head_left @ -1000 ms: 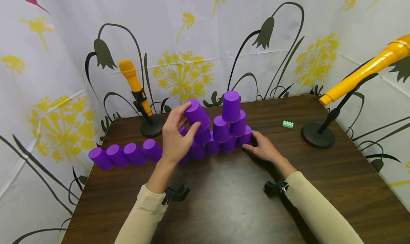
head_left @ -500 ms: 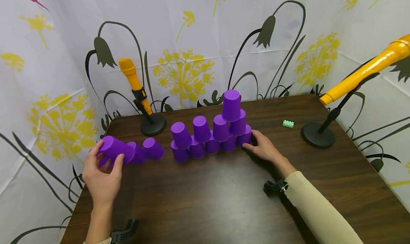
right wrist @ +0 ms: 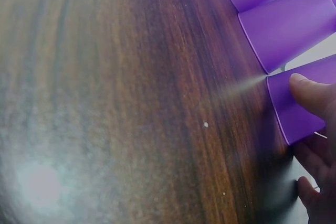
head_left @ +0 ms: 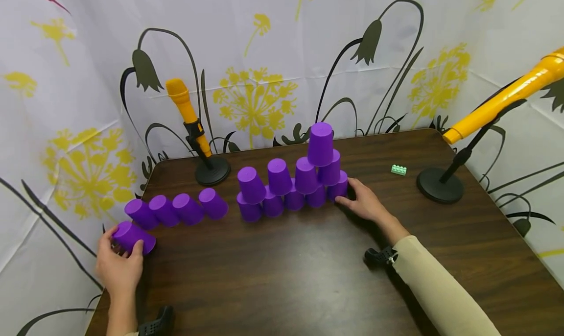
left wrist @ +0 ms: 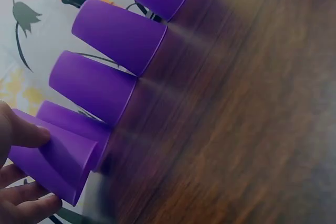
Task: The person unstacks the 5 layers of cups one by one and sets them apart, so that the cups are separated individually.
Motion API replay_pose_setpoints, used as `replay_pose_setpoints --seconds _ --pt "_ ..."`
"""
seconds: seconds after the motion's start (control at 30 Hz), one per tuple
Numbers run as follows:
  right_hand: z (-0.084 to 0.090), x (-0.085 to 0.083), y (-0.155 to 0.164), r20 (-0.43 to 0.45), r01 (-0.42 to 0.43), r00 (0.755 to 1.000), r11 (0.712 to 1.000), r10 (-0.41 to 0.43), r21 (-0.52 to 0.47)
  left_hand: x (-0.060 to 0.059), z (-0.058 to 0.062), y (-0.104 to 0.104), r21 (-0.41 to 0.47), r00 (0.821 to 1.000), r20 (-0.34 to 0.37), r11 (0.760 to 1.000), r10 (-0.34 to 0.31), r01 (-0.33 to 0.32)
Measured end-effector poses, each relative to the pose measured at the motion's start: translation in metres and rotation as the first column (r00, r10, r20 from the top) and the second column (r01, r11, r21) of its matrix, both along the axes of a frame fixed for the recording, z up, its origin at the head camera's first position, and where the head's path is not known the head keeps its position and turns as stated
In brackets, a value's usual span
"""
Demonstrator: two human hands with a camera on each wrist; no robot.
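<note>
In the head view my left hand (head_left: 118,267) grips a purple cup (head_left: 134,237) at the table's left edge, thumb on one side and fingers on the other. The left wrist view shows this held cup (left wrist: 58,156) tilted, overlapping the end of a row of purple cups (left wrist: 94,90). My right hand (head_left: 364,202) holds the rightmost bottom cup (head_left: 337,186) of a cup stack, thumb in front. That cup (right wrist: 299,100) stands mouth down in the right wrist view. The stack has a bottom row, a second row (head_left: 279,177) and one top cup (head_left: 320,144) at the right.
Behind the held cup, several upside-down cups (head_left: 188,208) form a row left of the stack. An orange microphone (head_left: 187,113) on a black stand is at the back left, another orange microphone (head_left: 506,98) at the right. A small green brick (head_left: 398,170) lies at the back right.
My left hand has carried the purple cup from above the stack's second row, leftward over the row of cups, then down in front of its left end. My right hand stays at the same cup.
</note>
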State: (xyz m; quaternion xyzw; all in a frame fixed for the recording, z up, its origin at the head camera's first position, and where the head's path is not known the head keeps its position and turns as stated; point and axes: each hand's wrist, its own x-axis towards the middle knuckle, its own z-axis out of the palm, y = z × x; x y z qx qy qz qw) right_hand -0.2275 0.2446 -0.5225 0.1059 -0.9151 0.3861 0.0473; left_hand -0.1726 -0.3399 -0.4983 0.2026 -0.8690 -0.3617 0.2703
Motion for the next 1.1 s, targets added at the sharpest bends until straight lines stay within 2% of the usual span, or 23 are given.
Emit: replay_pose_setpoints --seconds 0.1,0.57,0.67,0.73,0.8,0.9,1.0,1.1 --pt "0.001 0.000 0.001 0.001 0.004 1.000 1.000 -0.004 -0.001 -0.006 -0.003 0.000 -0.004 1.000 0.019 1.000 -0.019 0.020" --pt "0.001 0.000 0.002 0.028 0.016 0.999 1.000 -0.016 0.006 -0.017 -0.008 -0.001 0.025 0.999 0.048 1.000 0.010 -0.011" --pt "0.001 0.000 0.001 0.033 0.015 0.999 1.000 -0.015 0.002 -0.016 -0.005 0.001 -0.020 0.999 -0.014 0.999 0.046 -0.046" --pt "0.001 0.000 0.001 0.029 0.015 0.999 1.000 -0.015 0.002 -0.014 0.000 0.006 -0.053 0.992 -0.097 0.995 0.082 -0.088" --pt "0.001 0.000 0.002 0.028 0.018 0.999 1.000 -0.018 0.001 -0.015 0.007 0.013 -0.085 0.968 -0.224 0.987 0.111 -0.133" --pt "0.000 0.000 0.002 0.024 0.018 1.000 1.000 -0.019 0.004 -0.020 0.023 0.031 -0.101 0.909 -0.399 0.980 0.118 -0.172" --pt "0.000 -0.001 0.003 0.035 0.023 0.999 1.000 -0.023 0.004 -0.025 0.046 0.060 -0.126 0.846 -0.531 0.983 0.045 -0.131" --pt "-0.001 -0.001 0.003 0.045 0.020 0.999 1.000 -0.020 0.005 -0.029 0.072 0.100 -0.156 0.777 -0.623 0.988 -0.091 -0.010"
